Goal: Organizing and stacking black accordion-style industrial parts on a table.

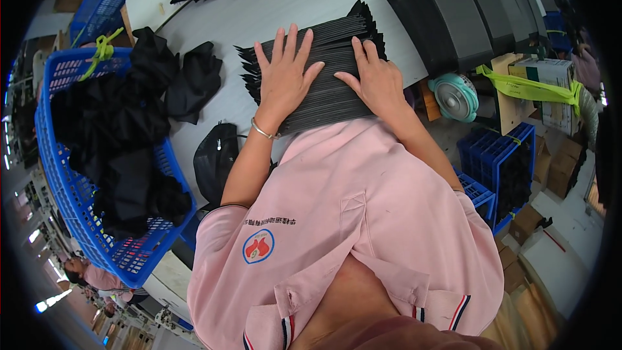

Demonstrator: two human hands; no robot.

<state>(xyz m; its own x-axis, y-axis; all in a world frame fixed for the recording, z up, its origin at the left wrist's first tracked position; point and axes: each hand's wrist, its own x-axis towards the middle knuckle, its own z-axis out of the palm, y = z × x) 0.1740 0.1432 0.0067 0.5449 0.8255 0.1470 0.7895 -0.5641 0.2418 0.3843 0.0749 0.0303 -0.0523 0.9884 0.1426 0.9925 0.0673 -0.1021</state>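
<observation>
White desk (259,13): black sheet stack (324,68) lies at the near edge, fanned and uneven. Left hand (283,74) and right hand (377,81) press flat on it, fingers spread, grasping nothing. Squaring appears unfinished; further stacks (447,16) wait alongside.

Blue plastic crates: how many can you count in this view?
3: a blue crate holding black cloth at left, another upper left, a third at right; more may be hidden.

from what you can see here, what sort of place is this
Probably a factory packing or sorting line. Both hands press a fanned stack of flat black sleeves on a long white table, beside a blue crate of black fabric pieces, with more stacks nearby.
</observation>
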